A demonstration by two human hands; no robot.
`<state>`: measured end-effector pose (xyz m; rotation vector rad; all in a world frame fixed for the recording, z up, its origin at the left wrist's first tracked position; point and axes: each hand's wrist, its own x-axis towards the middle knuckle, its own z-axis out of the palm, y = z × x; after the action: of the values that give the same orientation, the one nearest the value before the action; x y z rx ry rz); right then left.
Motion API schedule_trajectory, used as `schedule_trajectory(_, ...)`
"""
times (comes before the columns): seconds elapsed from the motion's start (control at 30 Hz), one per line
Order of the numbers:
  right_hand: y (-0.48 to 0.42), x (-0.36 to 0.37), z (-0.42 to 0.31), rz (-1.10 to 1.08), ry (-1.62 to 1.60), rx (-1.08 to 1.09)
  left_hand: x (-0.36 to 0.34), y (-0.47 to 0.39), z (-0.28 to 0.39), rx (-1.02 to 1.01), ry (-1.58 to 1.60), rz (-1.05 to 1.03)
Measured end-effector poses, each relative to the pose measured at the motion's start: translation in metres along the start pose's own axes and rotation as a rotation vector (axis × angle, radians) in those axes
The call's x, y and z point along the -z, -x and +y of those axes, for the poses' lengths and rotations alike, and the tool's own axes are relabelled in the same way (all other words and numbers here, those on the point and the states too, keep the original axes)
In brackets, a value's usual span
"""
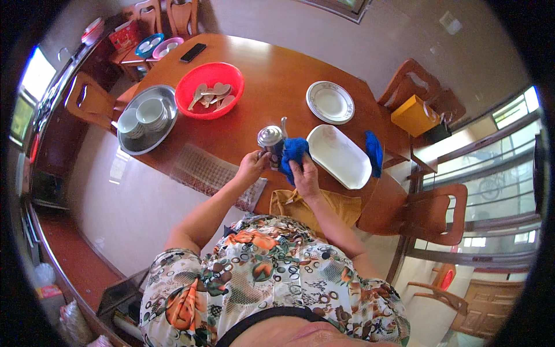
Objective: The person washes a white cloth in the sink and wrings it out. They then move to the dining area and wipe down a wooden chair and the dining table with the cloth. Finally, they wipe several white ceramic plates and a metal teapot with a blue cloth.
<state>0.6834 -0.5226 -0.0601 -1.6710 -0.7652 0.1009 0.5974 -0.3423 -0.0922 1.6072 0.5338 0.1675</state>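
Observation:
My left hand (253, 168) grips the handle of a small metal pot (269, 136) with a domed lid and a thin upright spout. A bunched blue cloth (294, 152) is in my right hand (308, 177), pressed against the pot's spout side and hiding part of its body. Just right of the cloth lies a long white dish (340, 156) with a brownish mark at its far end. Beneath my forearms, a patterned cloth mat (204, 167) is on the left and a mustard-yellow cloth (336, 204) hangs at the near table edge.
On the wooden table (277, 73) stand a red basin (180, 93) of spoons, a metal tray (167, 132) with stacked white bowls (150, 110), stacked plates (330, 102) and a phone (193, 53). Another blue cloth (374, 152) lies at the right edge. Wooden chairs (433, 214) surround the table.

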Motion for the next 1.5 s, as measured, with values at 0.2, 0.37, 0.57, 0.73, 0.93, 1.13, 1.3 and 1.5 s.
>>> schedule_trajectory(0.2,-0.006,0.014,-0.019,0.091,0.153,0.266,-0.028,0.045,0.072,-0.041,0.042,-0.231)
schedule_trajectory(0.37,-0.014,0.039,-0.056,0.080,0.260,0.372,-0.020,0.066,0.117,-0.103,0.083,-0.227)
schedule_trajectory(0.57,-0.020,0.042,-0.092,0.346,-0.339,-0.131,-0.004,0.086,0.156,-0.126,-0.051,-0.312)
schedule_trajectory(0.73,-0.045,0.078,-0.093,0.089,-0.316,-0.164,0.000,0.088,0.165,-0.003,-0.077,-0.421)
schedule_trajectory(0.93,-0.060,0.079,-0.091,0.141,-0.393,-0.154,-0.018,0.089,0.168,0.020,0.027,-0.323)
schedule_trajectory(1.13,-0.039,0.058,-0.066,0.029,-0.514,-0.291,-0.009,0.077,0.159,-0.043,0.155,-0.150)
schedule_trajectory(1.3,-0.012,0.047,-0.057,0.022,-0.374,-0.275,-0.009,0.069,0.150,-0.071,0.140,-0.040)
schedule_trajectory(1.5,-0.013,0.041,-0.114,-0.011,0.294,0.373,-0.032,0.074,0.153,-0.072,0.165,-0.002)
